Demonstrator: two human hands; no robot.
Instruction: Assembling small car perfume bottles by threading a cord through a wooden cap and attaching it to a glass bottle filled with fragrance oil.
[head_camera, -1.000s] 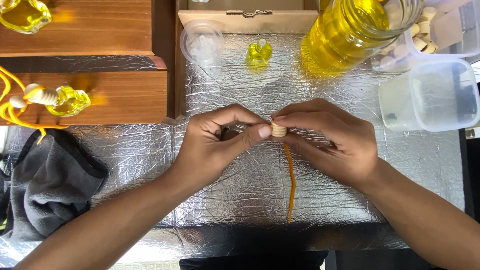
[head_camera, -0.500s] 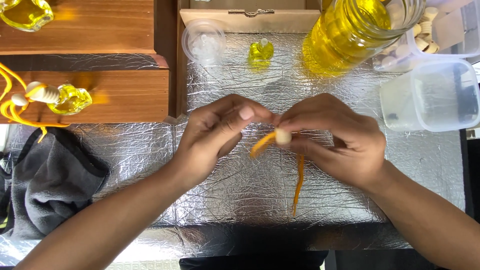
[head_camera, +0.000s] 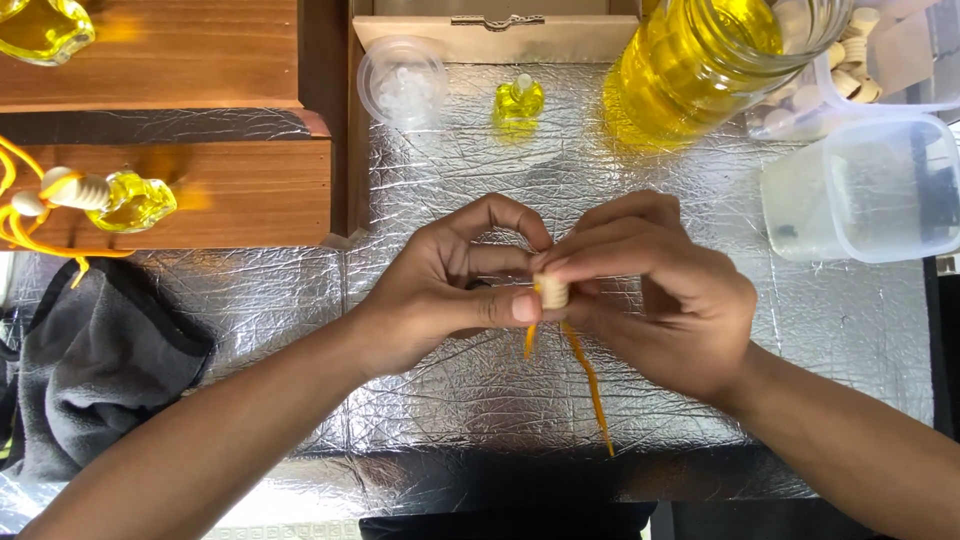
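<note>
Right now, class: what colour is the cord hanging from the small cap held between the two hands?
Orange. The cord hangs below the cap; the head view shows it.

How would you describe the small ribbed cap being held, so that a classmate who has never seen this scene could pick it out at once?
Start at the foil-covered table and find the two hands meeting at its middle. Pinched between the left hand and the right hand is a small cream ribbed cap. Unlike the loose caps in the tub at the far right, an orange cord hangs down from it.
</note>
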